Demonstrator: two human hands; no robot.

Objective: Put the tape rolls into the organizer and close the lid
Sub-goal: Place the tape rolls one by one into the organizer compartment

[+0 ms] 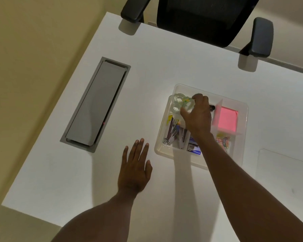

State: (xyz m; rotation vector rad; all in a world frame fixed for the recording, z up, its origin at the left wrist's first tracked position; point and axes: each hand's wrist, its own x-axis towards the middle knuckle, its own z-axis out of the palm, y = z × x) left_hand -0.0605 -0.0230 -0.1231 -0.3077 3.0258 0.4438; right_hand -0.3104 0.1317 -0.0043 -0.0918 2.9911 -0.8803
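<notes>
A clear plastic organizer [241,119] stands open on the white table, right of centre. Clear tape rolls [178,100] sit in its far left compartment, one with a green and yellow print [187,102]. My right hand [198,116] reaches into that compartment, fingers curled on the printed tape roll. My left hand [136,169] lies flat on the table, fingers spread, left of the organizer and apart from it. A flat clear lid [285,173] lies on the table to the right of the organizer.
The organizer also holds pink sticky notes [226,119], staplers and staple boxes [178,137], and coloured paper clips [223,142]. A grey cable hatch [96,103] is set into the table at left. A black office chair [205,20] stands at the far edge.
</notes>
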